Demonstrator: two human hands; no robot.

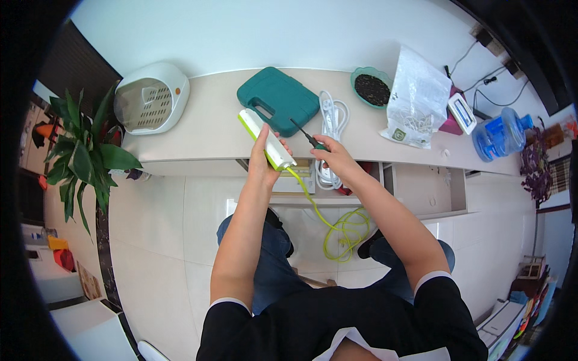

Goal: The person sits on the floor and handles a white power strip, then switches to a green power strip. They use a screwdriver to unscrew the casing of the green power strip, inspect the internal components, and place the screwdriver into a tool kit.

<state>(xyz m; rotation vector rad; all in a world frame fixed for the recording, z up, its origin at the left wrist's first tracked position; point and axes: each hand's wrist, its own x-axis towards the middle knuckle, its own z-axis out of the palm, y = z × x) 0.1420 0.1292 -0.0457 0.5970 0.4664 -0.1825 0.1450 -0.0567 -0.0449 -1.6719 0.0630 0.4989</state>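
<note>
My left hand is closed around a white and lime-green power strip, held tilted above the front edge of the cabinet top. From its lower end a lime-green cord runs down and lies coiled on the floor. In my right hand is a screwdriver with a dark green and black handle, its shaft pointing up and left toward the strip but apart from it. Just behind my hands lies a closed teal tool case. A white power strip with its bundled cord hangs over the cabinet edge beside the screwdriver.
Two drawers stand pulled out below; the right drawer holds small bits. On the cabinet top are a white pet carrier-like box, a green bowl of dark grains, a plastic bag and a blue water jug. A plant leans in leftward.
</note>
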